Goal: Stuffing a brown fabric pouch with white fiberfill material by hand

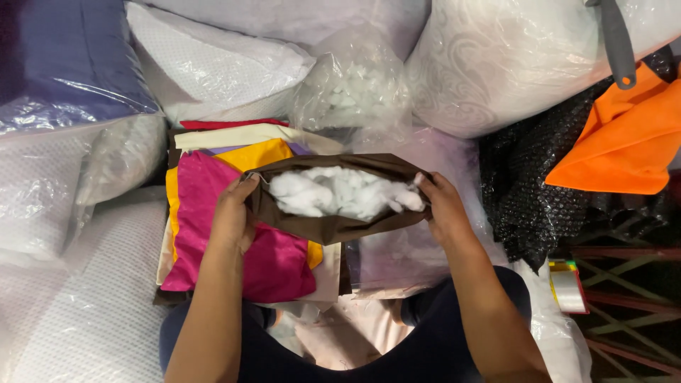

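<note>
Over your lap, you hold a brown cushion cover (333, 225) open by its two ends, white fibre stuffing (339, 191) showing in the mouth. Your left hand (233, 216) pinches the left end of the opening, fingers curled over the edge; your right hand (441, 207) grips the right end, thumb inside against the stuffing. Beneath the cover lies a stack of folded fabric covers (234, 213), magenta on top, yellow and cream below. A clear bag of white stuffing (355, 89) stands just behind. Plastic-wrapped pillows (213, 64) surround you; an orange cloth (624, 138) lies to the right.
</note>
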